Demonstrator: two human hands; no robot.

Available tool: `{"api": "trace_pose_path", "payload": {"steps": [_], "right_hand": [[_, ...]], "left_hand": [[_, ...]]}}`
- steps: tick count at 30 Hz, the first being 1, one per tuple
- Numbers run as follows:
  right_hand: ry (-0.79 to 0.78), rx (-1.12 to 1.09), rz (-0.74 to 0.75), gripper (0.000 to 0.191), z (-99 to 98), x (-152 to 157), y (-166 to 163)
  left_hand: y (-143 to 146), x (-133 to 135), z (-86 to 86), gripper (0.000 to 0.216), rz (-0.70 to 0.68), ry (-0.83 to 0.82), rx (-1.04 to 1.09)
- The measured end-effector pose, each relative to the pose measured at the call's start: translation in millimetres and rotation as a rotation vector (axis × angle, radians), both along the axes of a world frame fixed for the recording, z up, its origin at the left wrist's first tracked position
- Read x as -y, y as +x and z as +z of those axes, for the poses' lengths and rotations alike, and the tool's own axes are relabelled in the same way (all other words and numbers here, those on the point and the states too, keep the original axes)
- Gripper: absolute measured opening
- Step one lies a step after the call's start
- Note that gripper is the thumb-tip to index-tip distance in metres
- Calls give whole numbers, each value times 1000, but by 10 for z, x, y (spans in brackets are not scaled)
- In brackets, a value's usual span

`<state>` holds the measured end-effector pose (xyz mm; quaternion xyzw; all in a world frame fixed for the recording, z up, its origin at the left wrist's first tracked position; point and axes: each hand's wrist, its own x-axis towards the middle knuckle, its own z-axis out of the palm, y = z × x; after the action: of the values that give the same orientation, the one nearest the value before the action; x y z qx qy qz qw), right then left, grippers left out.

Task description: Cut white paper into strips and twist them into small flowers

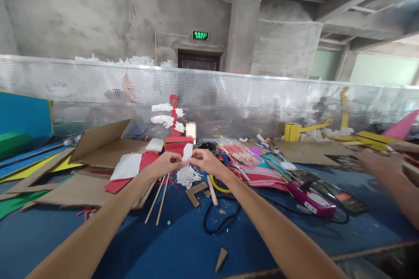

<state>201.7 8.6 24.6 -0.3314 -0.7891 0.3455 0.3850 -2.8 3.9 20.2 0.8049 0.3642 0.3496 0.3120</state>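
Observation:
Between my two hands, above the table's middle, is a narrow strip of white paper (187, 153). My left hand (168, 162) pinches its left edge with thumb and fingertips. From the other side, the fingers of my right hand (203, 161) close on its right edge. Below the strip lies a bunch of white fringed paper (189, 177). Just behind my hands a red stand (173, 117) with a hooked top rises from a red box (178, 140), with white tufts sticking out of its sides. Two thin wooden sticks (160, 200) lie below my left hand.
Cardboard pieces (75, 189) and coloured sheets crowd the left. To the right are a packet of sticks (237, 151), a purple device (312, 200) and a black cable (222, 229). Another person's hand (381, 165) is at far right. A perforated metal screen (225, 100) stands behind.

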Motion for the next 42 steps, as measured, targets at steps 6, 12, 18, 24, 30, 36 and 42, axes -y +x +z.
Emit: {"api": "trace_pose_path", "payload": {"steps": [6,12,18,24,30,36,42], "right_hand": [[-27,-23,19,23,8,12,17],[-58,-27,16,28,11,29,16],[-54,-28,27,28,32,58,4],[-69,-16,23,28,23,54,3],[-80,-13,16,25,20,30,5],[-60,-8,15,22,14,31,5],[-83,-42,-2,25,23,26,2]], "left_hand": [[-10,-72,-52,25,-4,10,45],[-5,-81,-48,22,-2,3,54],[16,-25,-19,23,9,11,53],[27,-36,-47,25,37,48,65],[-1,-50,-44,23,42,38,63],[7,-7,8,22,32,23,62],[30,4,9,20,2,65,102]]}}
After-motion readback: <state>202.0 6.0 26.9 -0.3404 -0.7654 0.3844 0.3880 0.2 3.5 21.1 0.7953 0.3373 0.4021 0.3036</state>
